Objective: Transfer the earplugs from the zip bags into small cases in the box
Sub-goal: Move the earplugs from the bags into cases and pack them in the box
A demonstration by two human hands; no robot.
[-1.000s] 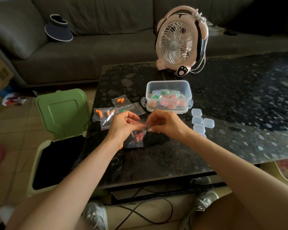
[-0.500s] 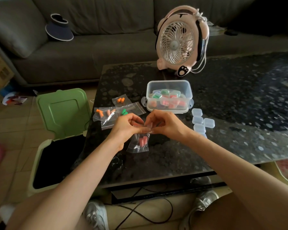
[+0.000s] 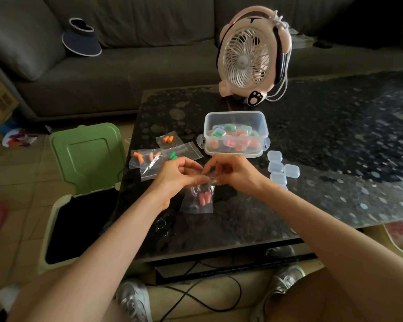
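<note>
Two stubby pink foam earplugs (image 3: 204, 198) lie at the bottom of a thin, crinkly clear zip bag (image 3: 197, 205) at mid-frame. We pinch its top edge with our left hand (image 3: 177, 176) and our right hand (image 3: 233, 171), fingertips curled together, so the bag hangs just below them above the glossy speckled tabletop (image 3: 335, 135). Above, a rigid clear box (image 3: 235, 117) with rounded corners holds small cases (image 3: 230, 138) of green, pink and orange plugs; more flat bags (image 3: 149, 163) lie to its left.
</note>
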